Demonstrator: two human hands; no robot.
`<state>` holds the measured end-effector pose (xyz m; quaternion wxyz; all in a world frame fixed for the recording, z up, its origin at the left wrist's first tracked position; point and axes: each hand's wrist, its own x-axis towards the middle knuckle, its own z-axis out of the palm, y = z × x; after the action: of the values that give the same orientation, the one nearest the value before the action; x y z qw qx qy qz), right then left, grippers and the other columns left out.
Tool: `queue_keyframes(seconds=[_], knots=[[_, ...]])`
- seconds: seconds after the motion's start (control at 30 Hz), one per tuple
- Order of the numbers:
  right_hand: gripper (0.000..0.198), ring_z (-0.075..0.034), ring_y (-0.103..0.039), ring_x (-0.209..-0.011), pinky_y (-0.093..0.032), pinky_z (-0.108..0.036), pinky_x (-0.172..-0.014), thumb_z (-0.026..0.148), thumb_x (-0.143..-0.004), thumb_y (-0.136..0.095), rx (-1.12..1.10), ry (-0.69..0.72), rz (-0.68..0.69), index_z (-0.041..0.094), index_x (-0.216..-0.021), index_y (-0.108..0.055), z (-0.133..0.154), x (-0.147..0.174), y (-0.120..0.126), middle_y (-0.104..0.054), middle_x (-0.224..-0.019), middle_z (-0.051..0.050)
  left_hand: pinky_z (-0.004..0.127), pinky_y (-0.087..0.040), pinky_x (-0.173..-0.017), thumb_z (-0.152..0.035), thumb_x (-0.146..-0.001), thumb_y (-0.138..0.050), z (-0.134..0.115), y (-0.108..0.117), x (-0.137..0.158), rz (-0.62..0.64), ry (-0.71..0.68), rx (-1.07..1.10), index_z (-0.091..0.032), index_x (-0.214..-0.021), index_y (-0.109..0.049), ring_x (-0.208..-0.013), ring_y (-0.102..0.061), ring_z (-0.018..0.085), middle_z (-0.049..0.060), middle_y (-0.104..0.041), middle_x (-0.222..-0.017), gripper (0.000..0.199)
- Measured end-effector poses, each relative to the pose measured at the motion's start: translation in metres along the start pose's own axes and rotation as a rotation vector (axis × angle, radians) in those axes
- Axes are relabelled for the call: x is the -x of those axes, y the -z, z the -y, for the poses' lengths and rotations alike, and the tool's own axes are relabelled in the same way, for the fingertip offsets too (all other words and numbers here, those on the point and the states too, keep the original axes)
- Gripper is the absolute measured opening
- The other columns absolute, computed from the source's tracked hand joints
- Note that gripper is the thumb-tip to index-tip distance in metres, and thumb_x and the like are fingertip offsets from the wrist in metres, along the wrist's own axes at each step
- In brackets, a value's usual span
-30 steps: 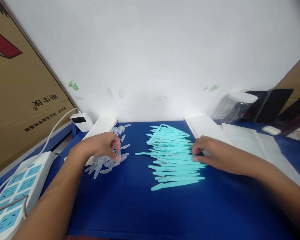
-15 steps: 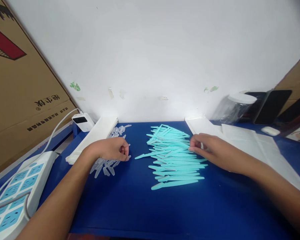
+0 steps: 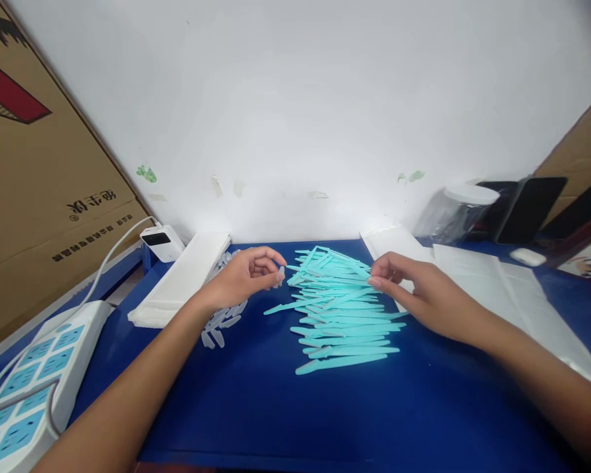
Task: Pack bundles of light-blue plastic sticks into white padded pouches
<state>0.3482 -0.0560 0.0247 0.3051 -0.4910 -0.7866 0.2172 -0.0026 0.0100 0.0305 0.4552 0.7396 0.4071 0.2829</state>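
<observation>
My left hand point(image 3: 256, 272) pinches a small translucent blade cap point(image 3: 280, 274) between thumb and fingers, just left of a heap of turquoise eyebrow razors point(image 3: 345, 318). Under and beside that wrist lie several more loose translucent caps point(image 3: 224, 320), partly covered by the hand. At the heap's right edge, the thumb and fingertips of my right hand point(image 3: 398, 279) are closed on the handle end of one turquoise razor. Its other end merges with the pile, so I cannot trace it fully. The razors lie roughly crosswise, overlapping.
A white packet point(image 3: 180, 282) flanks the caps, near a small white device point(image 3: 162, 242) on a cable. A power strip point(image 3: 59, 368) lies at left. White sheets point(image 3: 497, 282), a lidded clear jar point(image 3: 465, 213) and a dark phone point(image 3: 530, 209) are at right. A wall point(image 3: 300, 118) stands behind.
My left hand has moved right and slightly up from the caps toward the razors, with a cap now visible in its fingertips. The right hand stays at the razors' ends, slightly raised.
</observation>
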Motion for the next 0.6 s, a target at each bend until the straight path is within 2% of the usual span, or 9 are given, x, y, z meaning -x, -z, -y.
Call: queue_keyframes(seconds=[0.1,0.27,0.43,0.6], knots=[[0.030,-0.018,-0.059,-0.074,-0.047,-0.030,-0.063,0.053,-0.108,-0.053,-0.053,-0.003,0.035,0.026,-0.098,-0.059,0.002,0.001,-0.003,-0.066,-0.084,-0.001,0.030,-0.057,-0.074,-0.044,-0.092,-0.078,0.000,-0.016,0.000,-0.036,-0.036,0.142,-0.020,-0.123,-0.073,-0.082,-0.070,0.018,0.004,-0.074,-0.090,0.039],[0.027,-0.018,-0.065,-0.071,-0.049,-0.031,-0.066,0.052,-0.109,-0.050,-0.080,-0.062,0.114,0.026,-0.103,-0.056,-0.002,0.004,-0.006,-0.068,-0.077,0.001,0.031,-0.059,-0.077,-0.044,-0.088,-0.083,0.004,-0.034,-0.001,-0.129,-0.038,0.235,-0.017,-0.114,-0.079,-0.084,-0.074,0.020,0.008,-0.081,-0.092,0.038],[0.026,-0.018,-0.065,-0.068,-0.048,-0.031,-0.063,0.050,-0.110,-0.049,0.001,-0.028,0.151,0.026,-0.103,-0.056,-0.002,0.005,-0.006,-0.068,-0.080,0.000,0.039,-0.060,-0.092,-0.042,-0.079,-0.092,0.008,-0.038,-0.002,-0.176,0.034,0.297,-0.017,-0.108,-0.080,-0.096,-0.080,0.026,0.010,-0.085,-0.099,0.040],[0.027,-0.019,-0.061,-0.067,-0.046,-0.031,-0.061,0.049,-0.110,-0.048,0.037,0.003,0.141,0.025,-0.102,-0.058,-0.003,0.004,-0.006,-0.068,-0.084,-0.002,0.035,-0.061,-0.079,-0.046,-0.082,-0.088,0.008,-0.042,-0.003,-0.200,0.024,0.201,-0.017,-0.101,-0.080,-0.088,-0.081,0.026,0.009,-0.085,-0.093,0.036]])
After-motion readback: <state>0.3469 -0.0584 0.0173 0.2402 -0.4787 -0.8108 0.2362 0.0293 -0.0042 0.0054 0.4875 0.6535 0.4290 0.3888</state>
